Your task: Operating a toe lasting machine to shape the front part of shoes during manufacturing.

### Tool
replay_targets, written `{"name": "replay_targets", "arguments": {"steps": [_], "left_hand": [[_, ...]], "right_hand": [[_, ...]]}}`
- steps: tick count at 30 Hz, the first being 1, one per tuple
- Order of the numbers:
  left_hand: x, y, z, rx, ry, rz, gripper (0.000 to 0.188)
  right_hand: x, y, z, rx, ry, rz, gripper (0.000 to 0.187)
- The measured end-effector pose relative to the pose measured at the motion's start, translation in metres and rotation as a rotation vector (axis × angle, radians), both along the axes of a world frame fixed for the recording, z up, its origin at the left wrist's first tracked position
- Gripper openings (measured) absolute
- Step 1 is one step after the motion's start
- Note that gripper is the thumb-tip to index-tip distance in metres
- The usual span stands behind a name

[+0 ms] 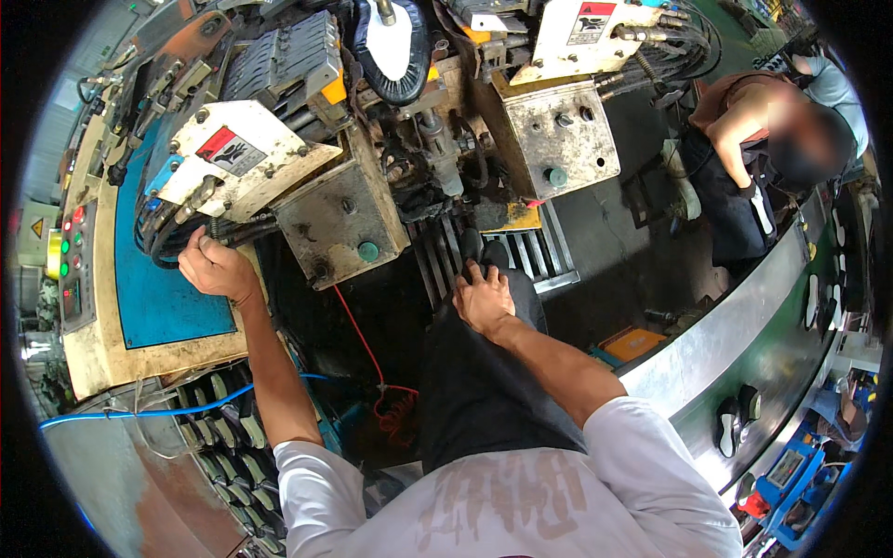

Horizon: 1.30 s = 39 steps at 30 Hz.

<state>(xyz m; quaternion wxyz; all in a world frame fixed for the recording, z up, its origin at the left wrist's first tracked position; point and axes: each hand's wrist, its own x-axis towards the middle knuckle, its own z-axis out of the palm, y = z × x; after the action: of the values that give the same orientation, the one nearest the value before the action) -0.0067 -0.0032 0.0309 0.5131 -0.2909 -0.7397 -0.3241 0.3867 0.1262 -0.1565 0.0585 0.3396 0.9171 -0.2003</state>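
Observation:
At the lower corner of the machine's left guard plate (233,153), my left hand (219,267) is closed, its fingertips by a hose fitting (214,225) and black hoses. What lies between those fingers is hidden. My right hand (485,299) rests on the dark trousers over my knee, fingers spread and holding nothing. Ahead, a dark shoe upper with a white sole face (391,51) sits bottom-up in the middle of the machine. Below it stands a grimy metal post (437,149).
A grey metal box with a green button (344,223) hangs left; a matching box (561,139) hangs right. Shoe lasts (233,446) fill a rack at lower left. To the right, a green conveyor (707,409) carries shoes, and another person (735,149) sits near it.

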Motion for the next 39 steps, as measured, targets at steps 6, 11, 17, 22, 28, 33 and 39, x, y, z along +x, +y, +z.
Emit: {"name": "replay_targets", "arguments": {"steps": [6,11,17,22,28,33,39], "left_hand": [[-0.001,-0.002,-0.001,0.007,0.008,-0.012,0.024],[-0.003,-0.002,-0.002,-0.011,0.038,-0.015,0.024],[-0.001,-0.001,0.000,0.005,0.036,0.008,0.023],[-0.001,0.001,-0.001,0.011,0.041,-0.011,0.024],[0.003,0.000,0.000,0.014,0.030,-0.006,0.024],[0.001,0.001,0.000,0.012,0.047,-0.003,0.023],[0.000,0.001,0.000,0.015,0.048,-0.005,0.023]], "right_hand": [[-0.004,-0.002,0.007,-0.049,-0.029,0.008,0.043],[0.000,0.000,0.002,-0.013,0.009,-0.032,0.041],[0.007,0.007,0.006,0.009,-0.038,-0.044,0.042],[0.010,0.009,0.002,0.031,-0.022,-0.072,0.041],[0.013,0.007,-0.002,0.051,0.027,-0.070,0.039],[0.012,0.008,-0.003,0.062,0.026,-0.083,0.039],[0.013,0.009,-0.002,0.056,0.026,-0.085,0.038]]}}
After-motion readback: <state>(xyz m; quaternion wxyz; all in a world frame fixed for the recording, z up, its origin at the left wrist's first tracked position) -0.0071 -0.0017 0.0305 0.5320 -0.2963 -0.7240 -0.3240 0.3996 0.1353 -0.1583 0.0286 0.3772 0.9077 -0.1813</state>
